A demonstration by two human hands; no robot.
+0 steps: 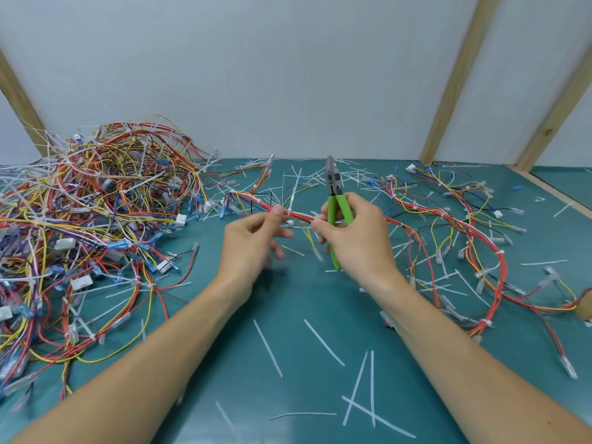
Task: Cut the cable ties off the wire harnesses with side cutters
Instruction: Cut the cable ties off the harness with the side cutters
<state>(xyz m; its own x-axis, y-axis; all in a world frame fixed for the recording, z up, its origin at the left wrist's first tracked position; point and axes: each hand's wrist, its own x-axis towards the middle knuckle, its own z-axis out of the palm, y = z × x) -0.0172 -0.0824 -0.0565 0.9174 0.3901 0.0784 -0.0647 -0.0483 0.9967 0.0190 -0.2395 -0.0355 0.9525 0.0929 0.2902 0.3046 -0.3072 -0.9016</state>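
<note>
A red, white and yellow wire harness (413, 229) stretches across the green mat. My left hand (253, 241) pinches it between thumb and forefinger near a white cable tie (291, 200) that sticks up from the bundle. My right hand (355, 238) holds the green-handled side cutters (334, 193) upright, jaws pointing away and above the harness, while its fingertips also touch the harness just right of the tie. The jaws are clear of the tie.
A large tangled pile of harnesses (89, 213) fills the left of the mat. More harness loops (480, 251) lie to the right. Cut white tie strips (358, 389) litter the mat (224, 331). A white wall with wooden battens (455, 81) stands behind.
</note>
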